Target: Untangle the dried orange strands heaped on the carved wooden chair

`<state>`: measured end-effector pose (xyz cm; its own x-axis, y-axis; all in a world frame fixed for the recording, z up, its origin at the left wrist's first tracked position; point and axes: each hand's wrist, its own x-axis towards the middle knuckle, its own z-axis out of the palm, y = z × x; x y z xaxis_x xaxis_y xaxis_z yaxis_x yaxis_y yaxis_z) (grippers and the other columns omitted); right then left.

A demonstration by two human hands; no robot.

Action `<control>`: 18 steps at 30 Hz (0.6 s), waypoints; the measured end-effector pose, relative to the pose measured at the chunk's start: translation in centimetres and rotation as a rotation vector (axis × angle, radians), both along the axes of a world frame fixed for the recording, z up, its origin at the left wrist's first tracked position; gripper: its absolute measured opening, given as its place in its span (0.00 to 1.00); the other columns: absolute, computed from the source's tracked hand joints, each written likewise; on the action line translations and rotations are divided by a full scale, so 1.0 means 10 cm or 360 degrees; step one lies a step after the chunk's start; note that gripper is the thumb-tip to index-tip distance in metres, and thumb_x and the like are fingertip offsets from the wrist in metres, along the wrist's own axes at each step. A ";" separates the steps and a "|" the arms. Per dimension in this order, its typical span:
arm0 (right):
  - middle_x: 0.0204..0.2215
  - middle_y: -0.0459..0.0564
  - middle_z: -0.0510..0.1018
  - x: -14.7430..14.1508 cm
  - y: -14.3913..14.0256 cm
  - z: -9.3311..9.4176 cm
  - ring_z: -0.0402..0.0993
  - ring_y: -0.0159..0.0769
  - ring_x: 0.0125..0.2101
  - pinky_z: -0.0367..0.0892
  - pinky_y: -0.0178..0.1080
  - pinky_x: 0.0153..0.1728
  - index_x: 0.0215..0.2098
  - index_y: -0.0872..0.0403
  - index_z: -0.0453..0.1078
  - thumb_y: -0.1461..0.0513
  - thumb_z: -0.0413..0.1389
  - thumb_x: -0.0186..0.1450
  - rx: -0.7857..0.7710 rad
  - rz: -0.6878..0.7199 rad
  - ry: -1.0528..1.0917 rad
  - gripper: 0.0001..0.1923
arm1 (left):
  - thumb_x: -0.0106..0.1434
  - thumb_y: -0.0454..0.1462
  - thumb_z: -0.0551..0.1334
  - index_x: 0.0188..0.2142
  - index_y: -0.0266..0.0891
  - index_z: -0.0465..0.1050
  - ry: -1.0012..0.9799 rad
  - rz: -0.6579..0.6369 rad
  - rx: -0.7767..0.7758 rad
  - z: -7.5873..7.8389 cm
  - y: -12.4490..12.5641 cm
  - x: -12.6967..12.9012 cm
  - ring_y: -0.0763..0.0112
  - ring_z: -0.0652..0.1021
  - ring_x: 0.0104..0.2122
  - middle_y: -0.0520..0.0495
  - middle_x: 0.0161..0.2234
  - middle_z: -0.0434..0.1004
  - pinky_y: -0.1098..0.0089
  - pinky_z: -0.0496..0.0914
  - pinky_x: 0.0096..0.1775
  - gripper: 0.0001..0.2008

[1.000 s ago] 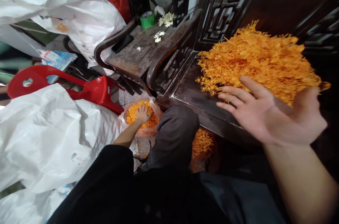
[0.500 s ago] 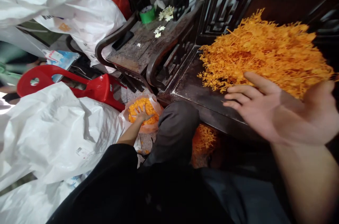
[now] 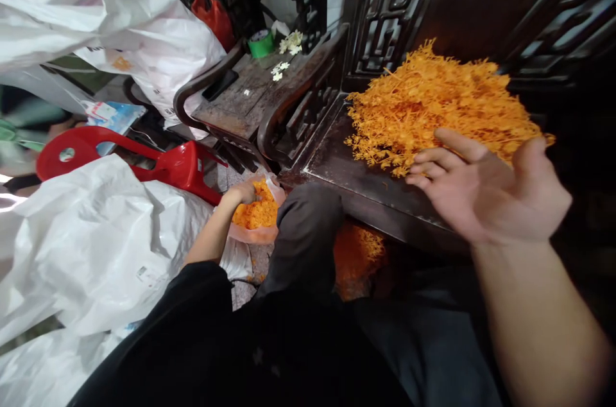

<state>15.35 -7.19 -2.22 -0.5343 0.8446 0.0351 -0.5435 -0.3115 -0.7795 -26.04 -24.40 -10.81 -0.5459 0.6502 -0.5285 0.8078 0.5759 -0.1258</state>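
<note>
My left hand [image 3: 245, 192] reaches down to a pinkish plastic bag [image 3: 255, 236] on the floor. Small orange plastic-looking pieces [image 3: 260, 211] fill the bag. The fingers of that hand point down at the pieces and are mostly hidden, so what they grip does not show. My right hand [image 3: 495, 192] is held palm up with fingers apart and nothing in it. It hovers in front of a big heap of orange branched stems, like artificial flower sprigs [image 3: 437, 112], lying on the dark wooden bench [image 3: 366, 182].
A red plastic stool [image 3: 178, 166] lies tipped among white sacks [image 3: 106, 233] on the left. On a small wooden side table [image 3: 240, 102] are green tape [image 3: 261, 43], a dark phone [image 3: 220, 85] and pale flowers [image 3: 290, 43]. More orange stems [image 3: 371, 244] show under the bench.
My left hand was spread flat over the orange pieces; now it has drawn to the bag's left side with fingers turned down. My right hand stays open. The view has shifted slightly.
</note>
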 end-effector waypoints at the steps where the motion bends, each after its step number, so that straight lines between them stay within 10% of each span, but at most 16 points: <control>1: 0.34 0.57 0.78 0.01 0.01 -0.01 0.76 0.41 0.35 0.75 0.40 0.33 0.46 0.56 0.80 0.40 0.56 0.63 -0.0005 -0.0063 -0.0005 0.31 | 0.59 0.54 0.67 0.44 0.40 0.82 -0.0071 -0.0072 -0.0006 0.15 -0.03 0.04 0.53 0.79 0.50 0.42 0.42 0.84 0.64 0.69 0.53 0.23; 5: 0.27 0.53 0.76 0.05 0.14 -0.10 0.74 0.34 0.27 0.71 0.34 0.24 0.37 0.58 0.79 0.48 0.59 0.62 -0.0161 -0.0484 -0.0038 0.21 | 0.64 0.58 0.59 0.47 0.55 0.81 -0.0559 -0.0640 0.0407 0.52 0.33 0.55 0.63 0.80 0.48 0.53 0.44 0.83 0.67 0.69 0.51 0.20; 10: 0.21 0.42 0.71 0.16 0.39 -0.21 0.66 0.26 0.19 0.61 0.29 0.17 0.35 0.54 0.73 0.53 0.59 0.61 -0.0322 -0.0897 -0.0175 0.12 | 0.64 0.54 0.62 0.51 0.53 0.78 -0.0552 -0.1252 0.0776 0.50 1.97 2.07 0.58 0.78 0.52 0.50 0.48 0.81 0.61 0.67 0.55 0.20; 14: 0.22 0.41 0.72 0.23 0.49 -0.31 0.65 0.28 0.18 0.60 0.30 0.18 0.37 0.53 0.71 0.53 0.58 0.59 -0.0192 -0.1097 -0.0431 0.13 | 0.60 0.44 0.68 0.63 0.42 0.69 -0.0381 -0.1065 0.0672 0.40 2.73 2.93 0.48 0.75 0.55 0.36 0.61 0.71 0.55 0.68 0.57 0.31; 18: 0.27 0.47 0.77 0.24 0.47 -0.43 0.72 0.36 0.24 0.68 0.37 0.24 0.41 0.53 0.72 0.51 0.56 0.61 0.0189 -0.1087 -0.1022 0.17 | 0.67 0.37 0.59 0.63 0.37 0.68 -0.0306 -0.0986 0.1013 0.21 2.80 2.88 0.45 0.66 0.63 0.31 0.66 0.61 0.47 0.61 0.62 0.25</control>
<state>17.74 -2.48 -6.55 0.1275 0.9918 0.0119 -0.0346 0.0165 -0.9993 2.74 3.56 -8.76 0.0588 0.9982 -0.0145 0.9702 -0.0537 0.2365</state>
